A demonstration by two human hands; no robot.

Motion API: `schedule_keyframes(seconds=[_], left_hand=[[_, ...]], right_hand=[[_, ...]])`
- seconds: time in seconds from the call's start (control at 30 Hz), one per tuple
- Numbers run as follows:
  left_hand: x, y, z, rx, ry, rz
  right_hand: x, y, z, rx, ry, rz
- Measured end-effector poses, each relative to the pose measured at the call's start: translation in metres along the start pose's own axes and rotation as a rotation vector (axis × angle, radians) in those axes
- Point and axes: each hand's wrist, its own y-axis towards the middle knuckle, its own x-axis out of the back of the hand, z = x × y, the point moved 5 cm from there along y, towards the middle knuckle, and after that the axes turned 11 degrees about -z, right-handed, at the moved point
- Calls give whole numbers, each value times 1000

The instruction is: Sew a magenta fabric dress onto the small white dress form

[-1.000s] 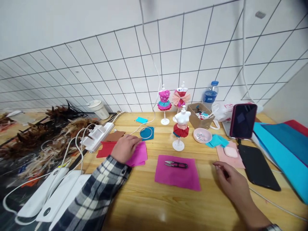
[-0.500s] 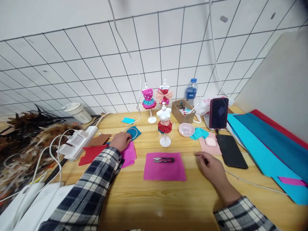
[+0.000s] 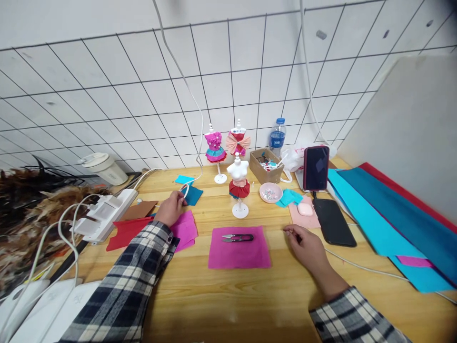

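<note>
At the left of the table, my left hand (image 3: 172,207) pinches a thin white cable (image 3: 185,189) beside a dark teal cloth piece (image 3: 193,196). Magenta cloth pieces (image 3: 185,231) lie against its wrist. My right hand (image 3: 306,245) rests on the wood at the right, fingers curled in, with nothing visible in them. Between the hands a flat magenta cloth (image 3: 240,256) bears black-handled thread snips (image 3: 238,237). Behind it stands a small white dress form (image 3: 238,168) wearing a red skirt (image 3: 239,188) with a peach waistband.
Two dressed forms, one with a pink top (image 3: 214,141) and one with a peach bow (image 3: 238,144), stand behind. Nearby are a cardboard box (image 3: 266,175), a pink bead dish (image 3: 270,192), a bottle (image 3: 277,138) and phones (image 3: 333,223). A power strip (image 3: 103,216) sits left.
My left hand has drawn the white cable back toward the left, off most of the teal cloth. My right hand keeps its pose. The whole view has shifted slightly.
</note>
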Motion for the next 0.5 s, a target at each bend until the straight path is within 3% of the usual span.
schedule_keyframes(seconds=[0.13,0.27,0.33,0.5], left_hand=[[8,-5,-8,28,-205,-42],[27,-34,-43,18,-406,-22],[40,-60,-67,70,-633,-9],[52,-124,-125,182,-1097,145]], right_hand=[[-1,0,-3,10,16,-15],[12,-2,8,70,27,-135],[23,-3,31,158,46,-203],[29,-10,131,475,267,-180]])
